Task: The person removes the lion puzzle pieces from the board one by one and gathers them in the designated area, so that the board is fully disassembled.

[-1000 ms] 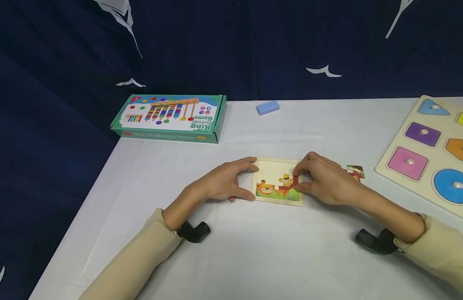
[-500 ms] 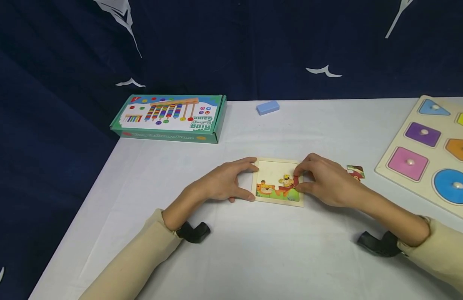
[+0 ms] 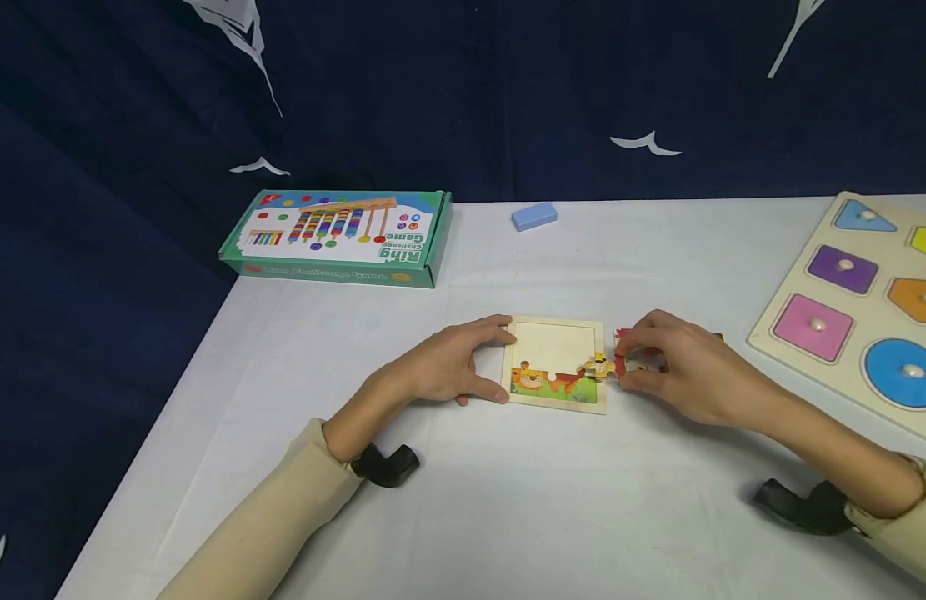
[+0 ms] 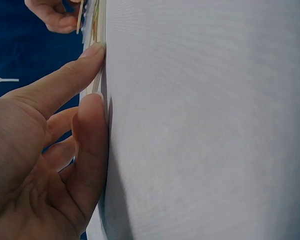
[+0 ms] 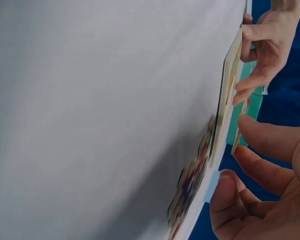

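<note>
A puzzle piece is thin and flat, with a knobbed outline; on it one sees a yellow animal face and, toward the fingers, some red. In the right wrist view it appears almost edge-on, like a thin pale sheet. The puzzle frame is of light wood and nearly square. Along its lower part lies a row of fitted pieces, showing an orange animal face, an orange-red body and green grass; the upper part is bare pale wood.

The right hand has a narrow grip: its thumb and forefinger pinch the piece by its right side, and the face part sticks out to the left of the fingertips. The piece is raised above the right border of the frame, and both wrist views show a gap between them. Under this hand, loose pieces lie on the tabletop, just beside the frame; they are partly hidden in the head view.

The left hand keeps a wide grip, with thumb and forefinger apart, both touching the left side of the frame, well apart from the pinched piece.
</note>
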Demonstrator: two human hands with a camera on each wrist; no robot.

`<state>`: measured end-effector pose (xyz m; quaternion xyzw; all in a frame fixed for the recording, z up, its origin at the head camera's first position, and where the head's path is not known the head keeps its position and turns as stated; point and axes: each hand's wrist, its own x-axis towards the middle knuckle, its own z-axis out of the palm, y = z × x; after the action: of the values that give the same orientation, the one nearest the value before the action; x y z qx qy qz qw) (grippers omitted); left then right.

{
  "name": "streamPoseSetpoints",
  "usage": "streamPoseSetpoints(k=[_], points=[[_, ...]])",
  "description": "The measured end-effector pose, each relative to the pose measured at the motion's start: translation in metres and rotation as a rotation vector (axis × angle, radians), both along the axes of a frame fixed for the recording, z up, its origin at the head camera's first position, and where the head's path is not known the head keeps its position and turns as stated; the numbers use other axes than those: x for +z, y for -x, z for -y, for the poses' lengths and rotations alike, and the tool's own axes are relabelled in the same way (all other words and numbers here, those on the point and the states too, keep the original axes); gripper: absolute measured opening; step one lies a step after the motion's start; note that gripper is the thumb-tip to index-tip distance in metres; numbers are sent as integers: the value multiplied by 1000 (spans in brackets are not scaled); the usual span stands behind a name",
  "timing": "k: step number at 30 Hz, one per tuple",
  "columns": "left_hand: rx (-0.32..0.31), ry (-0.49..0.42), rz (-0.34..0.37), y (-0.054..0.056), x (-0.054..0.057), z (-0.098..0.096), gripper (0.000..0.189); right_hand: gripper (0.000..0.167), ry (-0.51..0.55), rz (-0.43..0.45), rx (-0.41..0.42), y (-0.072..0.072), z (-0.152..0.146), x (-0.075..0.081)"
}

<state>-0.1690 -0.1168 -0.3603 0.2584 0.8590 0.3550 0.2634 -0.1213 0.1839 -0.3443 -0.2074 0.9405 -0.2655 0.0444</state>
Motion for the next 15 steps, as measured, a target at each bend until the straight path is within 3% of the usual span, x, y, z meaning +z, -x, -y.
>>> streamPoseSetpoints(k=[15], points=[[6,20,2,0,1,-1,72,26,-3,-131,-15,-14,-34,-8]])
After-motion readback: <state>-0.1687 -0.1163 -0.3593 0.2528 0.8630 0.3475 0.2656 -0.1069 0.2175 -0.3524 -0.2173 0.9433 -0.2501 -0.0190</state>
